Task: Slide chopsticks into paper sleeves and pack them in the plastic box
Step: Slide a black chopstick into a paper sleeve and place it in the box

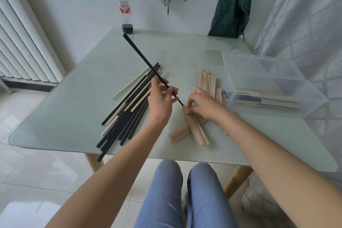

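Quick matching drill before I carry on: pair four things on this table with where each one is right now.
1. black chopstick
2. plastic box
3. bottle
4. paper sleeve

a. far edge of the table
b. pinched in the left hand, tip at a sleeve mouth
c. right side, lid open
d. under the right hand fingers

Pairs: 1-b, 2-c, 3-a, 4-d

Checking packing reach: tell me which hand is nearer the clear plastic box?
Right. The right hand pinches a paper sleeve just beside the plastic box; the left hand, holding a black chopstick, sits farther away, by the chopstick pile.
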The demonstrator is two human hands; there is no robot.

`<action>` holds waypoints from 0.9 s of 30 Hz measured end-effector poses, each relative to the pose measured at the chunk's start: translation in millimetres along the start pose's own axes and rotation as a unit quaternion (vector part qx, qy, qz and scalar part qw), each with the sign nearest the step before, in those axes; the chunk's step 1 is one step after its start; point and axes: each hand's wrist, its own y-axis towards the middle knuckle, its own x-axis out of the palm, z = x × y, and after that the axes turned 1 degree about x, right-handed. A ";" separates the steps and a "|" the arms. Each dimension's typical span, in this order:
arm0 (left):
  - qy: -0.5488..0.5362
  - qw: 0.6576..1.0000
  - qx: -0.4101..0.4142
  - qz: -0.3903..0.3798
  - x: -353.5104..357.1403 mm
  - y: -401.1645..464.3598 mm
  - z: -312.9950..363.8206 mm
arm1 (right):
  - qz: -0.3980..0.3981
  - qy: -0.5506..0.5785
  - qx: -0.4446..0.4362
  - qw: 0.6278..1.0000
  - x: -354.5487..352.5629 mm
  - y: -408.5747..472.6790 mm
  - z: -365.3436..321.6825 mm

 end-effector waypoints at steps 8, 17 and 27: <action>-0.005 1.000 -0.013 -0.005 -0.7 2.6 -1.3 | -0.058 0.010 0.018 0.998 -5.6 8.2 -2.9; -0.008 0.999 -0.033 0.002 6.5 5.2 -3.4 | -0.010 0.047 -0.018 0.999 -1.5 0.5 4.1; 0.002 0.999 -0.046 0.008 6.1 14.0 10.6 | 0.054 0.098 -0.090 0.990 -10.6 -9.0 -2.0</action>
